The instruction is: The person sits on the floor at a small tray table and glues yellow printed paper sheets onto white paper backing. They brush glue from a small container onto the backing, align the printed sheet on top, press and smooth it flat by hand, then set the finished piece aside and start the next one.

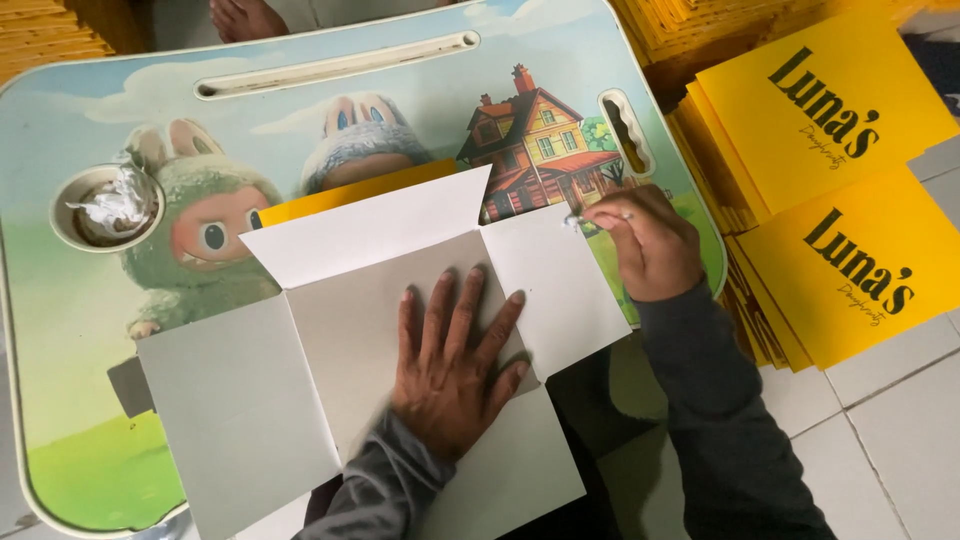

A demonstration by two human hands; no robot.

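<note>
Lowest in the frame, two grey sleeves rising from the bottom edge. Left hand (455, 360) at centre, fingers spread, palm pressed flat on the middle panel of an unfolded cardboard box blank (300, 370). Blank lying grey-white side up, flaps opened out to the lower left, the upper middle and the right, covering the centre and lower half of the small lap table (60, 330) and hanging a little past its near edge. Yellow outer face of the blank showing as a thin strip along its upper edge.

Right hand (645, 245) at centre right, just above the blank's right flap, fingers curled together, thumb and forefinger pinching a small pale strip (590, 216); blurred, too small to tell what kind.

Table top printed with furry cartoon creatures, a red-roofed house and green grass. At the left of the frame, a round cup recess (105, 207) sunk into the table, filled with crumpled whitish scraps. Along the upper edge, a long narrow slot (335, 65); at the upper right of the table, a short upright slot (627, 132).

On the tiled floor (890, 400) at the right, stacks of flat yellow cardboard sheets (830, 100) with dark lettering, fanned over each other. More yellow stacks at the top right corner.

At the top edge, beyond the table, part of another person's bare foot (245, 18).
</note>
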